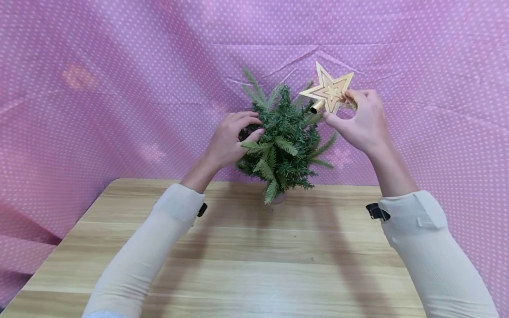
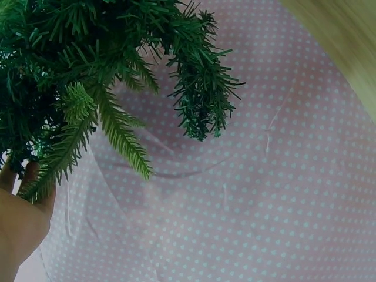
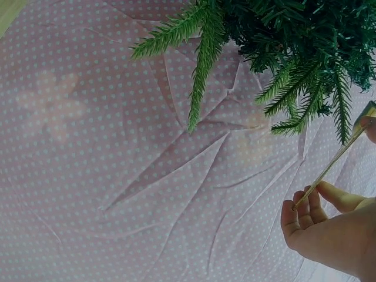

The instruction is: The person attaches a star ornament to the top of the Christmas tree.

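A small artificial Christmas tree (image 1: 288, 132) stands upright near the table's back edge, its green branches spreading over a pale base (image 1: 279, 198). On its left side my left hand (image 1: 232, 137) holds the foliage between thumb and curved fingers; the fingertips are partly hidden among the needles. In the left wrist view, that hand (image 2: 23, 217) shows at the left edge beneath a branch. My right hand (image 1: 363, 119) pinches a gold star tree topper (image 1: 331, 92) by its right points, beside the tree's upper right. The topper's short tube points down and left, apart from the treetop.
The wood-grain table (image 1: 254, 269) stretches out in front of the tree. Pink polka-dot cloth (image 1: 139, 88) hangs behind the table and along its left side. Dark straps (image 1: 377, 212) circle both sleeved wrists.
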{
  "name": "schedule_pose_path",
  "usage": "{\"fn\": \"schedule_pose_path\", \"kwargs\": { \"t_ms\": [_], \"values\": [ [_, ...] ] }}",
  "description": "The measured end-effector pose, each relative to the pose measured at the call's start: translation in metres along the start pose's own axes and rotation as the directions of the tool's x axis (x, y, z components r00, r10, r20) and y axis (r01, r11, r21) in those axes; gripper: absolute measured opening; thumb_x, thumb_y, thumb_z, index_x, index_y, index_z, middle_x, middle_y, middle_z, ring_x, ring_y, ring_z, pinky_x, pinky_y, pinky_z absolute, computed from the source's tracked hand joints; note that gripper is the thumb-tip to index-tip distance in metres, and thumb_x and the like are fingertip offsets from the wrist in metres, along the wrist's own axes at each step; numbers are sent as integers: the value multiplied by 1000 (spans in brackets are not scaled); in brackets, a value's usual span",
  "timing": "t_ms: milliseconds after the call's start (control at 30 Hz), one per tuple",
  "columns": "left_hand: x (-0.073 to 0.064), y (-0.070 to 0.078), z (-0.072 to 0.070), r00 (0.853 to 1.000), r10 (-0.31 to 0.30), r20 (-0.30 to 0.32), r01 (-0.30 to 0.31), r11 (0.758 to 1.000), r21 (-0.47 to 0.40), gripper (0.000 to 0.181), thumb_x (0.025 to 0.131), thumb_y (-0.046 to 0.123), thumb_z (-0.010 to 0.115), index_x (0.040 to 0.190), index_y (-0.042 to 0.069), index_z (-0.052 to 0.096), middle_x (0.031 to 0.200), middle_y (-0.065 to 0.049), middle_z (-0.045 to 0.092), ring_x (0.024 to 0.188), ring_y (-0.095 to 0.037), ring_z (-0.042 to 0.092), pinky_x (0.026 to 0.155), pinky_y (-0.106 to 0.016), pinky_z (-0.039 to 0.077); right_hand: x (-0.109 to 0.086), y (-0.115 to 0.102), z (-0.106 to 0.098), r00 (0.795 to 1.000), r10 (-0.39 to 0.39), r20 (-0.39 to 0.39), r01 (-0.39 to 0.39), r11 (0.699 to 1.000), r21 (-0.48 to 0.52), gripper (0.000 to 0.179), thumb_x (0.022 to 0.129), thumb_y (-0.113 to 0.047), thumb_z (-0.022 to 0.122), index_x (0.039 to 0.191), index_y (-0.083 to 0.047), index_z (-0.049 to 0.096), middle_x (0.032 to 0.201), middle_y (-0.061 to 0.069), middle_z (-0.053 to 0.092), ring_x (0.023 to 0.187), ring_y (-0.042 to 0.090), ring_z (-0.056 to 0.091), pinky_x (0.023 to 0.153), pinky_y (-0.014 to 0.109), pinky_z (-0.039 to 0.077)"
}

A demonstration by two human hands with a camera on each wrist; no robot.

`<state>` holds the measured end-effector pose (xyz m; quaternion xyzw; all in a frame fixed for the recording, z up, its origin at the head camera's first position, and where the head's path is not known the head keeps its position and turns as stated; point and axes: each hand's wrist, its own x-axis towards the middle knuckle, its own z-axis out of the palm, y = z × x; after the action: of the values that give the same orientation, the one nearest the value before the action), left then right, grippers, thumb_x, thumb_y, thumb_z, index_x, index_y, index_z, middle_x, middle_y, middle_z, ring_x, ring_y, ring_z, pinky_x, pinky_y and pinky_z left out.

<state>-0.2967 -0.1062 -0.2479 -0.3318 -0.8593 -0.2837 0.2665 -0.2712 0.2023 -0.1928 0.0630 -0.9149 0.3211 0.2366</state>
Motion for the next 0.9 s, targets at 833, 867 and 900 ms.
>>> {"fn": "schedule_pose_path", "kwargs": {
  "t_ms": [833,867,900],
  "values": [
    [0,-1,1,1000,1,-3,-1,1000,-2,34,102,35,61,124,10,69,144,-7,58,133,-26,49,116,-43,32,14,-10,-3,1000,9,-5,-9,1000,-4,82,87,-47,73,150,-4,46,144,18,42,126,33,42,105,52,39],
    [0,-1,1,1000,4,-6,-4,1000,-4,34,102,35,61,124,10,69,144,-8,58,133,-26,49,116,-43,32,14,-10,-2,1000,10,-4,-10,1000,-3,81,87,-47,73,150,-4,46,144,18,42,126,32,42,105,51,39],
    [0,-1,1,1000,3,-7,-3,1000,-3,33,102,35,61,124,10,69,143,-7,58,133,-26,49,116,-42,32,15,-11,-2,1000,13,-4,-13,1000,-2,82,87,-48,73,150,-4,46,144,18,42,126,32,42,105,51,39]
  ]
}}
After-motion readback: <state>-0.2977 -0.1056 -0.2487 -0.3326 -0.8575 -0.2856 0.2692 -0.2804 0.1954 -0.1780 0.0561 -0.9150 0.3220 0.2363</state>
